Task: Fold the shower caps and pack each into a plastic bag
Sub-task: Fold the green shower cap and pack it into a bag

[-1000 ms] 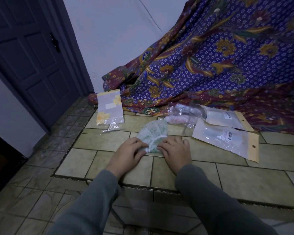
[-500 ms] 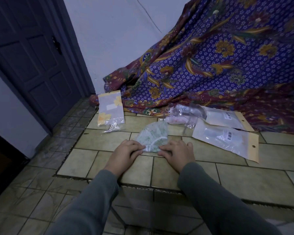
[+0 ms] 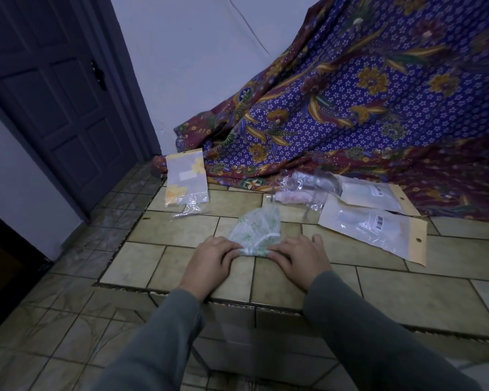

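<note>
My left hand (image 3: 211,256) and right hand (image 3: 301,256) lie side by side on the raised tiled floor (image 3: 158,266), each at a near corner of the shower cap (image 3: 256,230). The fingers of both are curled in over its white elastic hem, pinning and lightly pinching the near edge flat against the tile; how firmly they grip I cannot tell. The cap fans away from me in a half-folded wedge, thin printed film with green leaves. I judge it very light, limp and a bit slippery, so it will spring open unless I keep pressure along the crease; the gathered elastic edge looks like the best place to hold, since the film itself would slide and crumple.

Beyond, to the right, two clear plastic bags (image 3: 376,227) with tan header strips lie overlapping, near a loose pink cap (image 3: 292,196). To the left is a packed bag (image 3: 185,176) with yellow flowers. Farthest back hangs a patterned cloth (image 3: 364,108).
</note>
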{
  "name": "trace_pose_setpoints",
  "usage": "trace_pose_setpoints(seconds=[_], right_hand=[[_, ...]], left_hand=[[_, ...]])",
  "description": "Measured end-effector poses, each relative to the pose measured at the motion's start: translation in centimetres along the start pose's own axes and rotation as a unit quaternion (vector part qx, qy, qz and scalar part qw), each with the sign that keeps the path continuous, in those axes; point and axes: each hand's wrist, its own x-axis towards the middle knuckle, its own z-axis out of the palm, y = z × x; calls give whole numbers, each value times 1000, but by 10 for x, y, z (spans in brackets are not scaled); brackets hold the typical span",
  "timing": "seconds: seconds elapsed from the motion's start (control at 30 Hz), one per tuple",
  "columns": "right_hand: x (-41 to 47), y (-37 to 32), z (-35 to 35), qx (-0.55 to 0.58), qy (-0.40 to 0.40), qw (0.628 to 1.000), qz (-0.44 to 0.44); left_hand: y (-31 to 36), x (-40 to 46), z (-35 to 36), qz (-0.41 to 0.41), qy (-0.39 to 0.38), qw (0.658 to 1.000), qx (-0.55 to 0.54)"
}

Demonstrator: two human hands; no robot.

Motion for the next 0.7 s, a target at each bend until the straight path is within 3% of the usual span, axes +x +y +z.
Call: trace_pose_setpoints(seconds=[0.3,0.53,0.7], right_hand=[[11,1,-1,12,20,1000,-14],[31,0,-4,-8,-65,997,32],[43,-4,-6,-31,-69,995,60]], left_hand=[[3,17,-2,-51,-14,998,21],[2,28,-5,-91,-50,994,21],[-1,36,1,-87,-49,994,47]])
